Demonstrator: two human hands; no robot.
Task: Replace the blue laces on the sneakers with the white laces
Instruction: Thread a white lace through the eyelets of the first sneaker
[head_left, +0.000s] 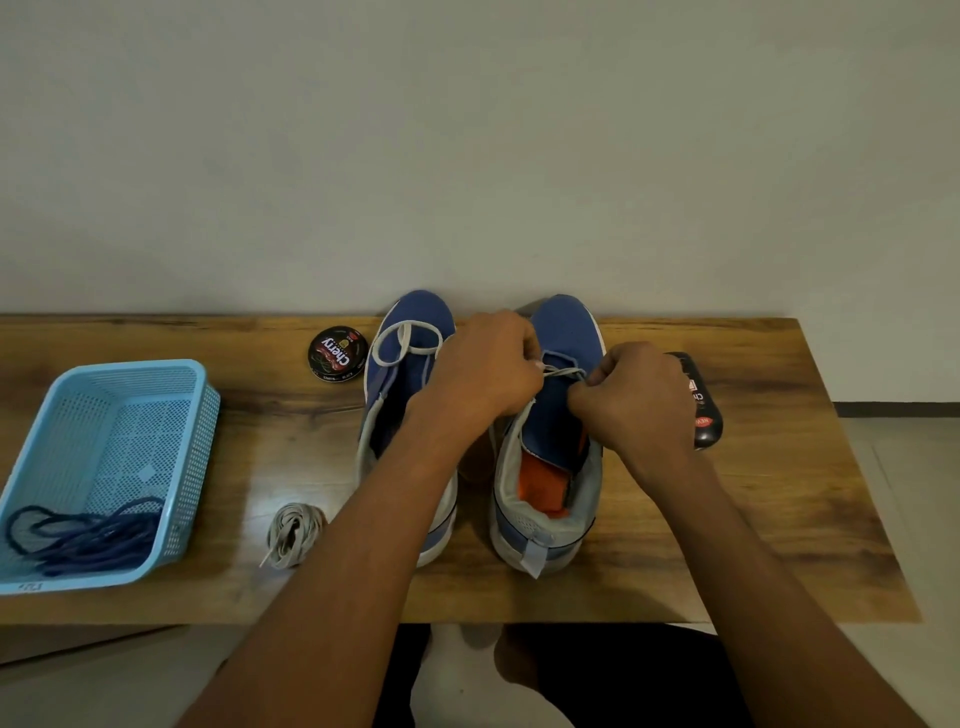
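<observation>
Two blue sneakers stand side by side on the wooden table, toes toward the wall. The left sneaker (402, 384) has a loose loop of white lace lying over its toe. Over the right sneaker (550, 467), with its orange insole showing, a white lace (563, 372) crosses near the lower eyelets. My left hand (485, 369) pinches one end of this lace, and my right hand (631, 395) pinches the other end. A coiled spare white lace (293, 535) lies on the table left of the sneakers. The blue laces (78, 538) are piled in the light blue basket (192, 431).
A round black shoe polish tin (337, 353) sits behind the left sneaker's toe. A black bottle (701, 405) lies on its side just right of my right hand. The table's front edge runs close below the sneakers' heels, and the wall is right behind the toes.
</observation>
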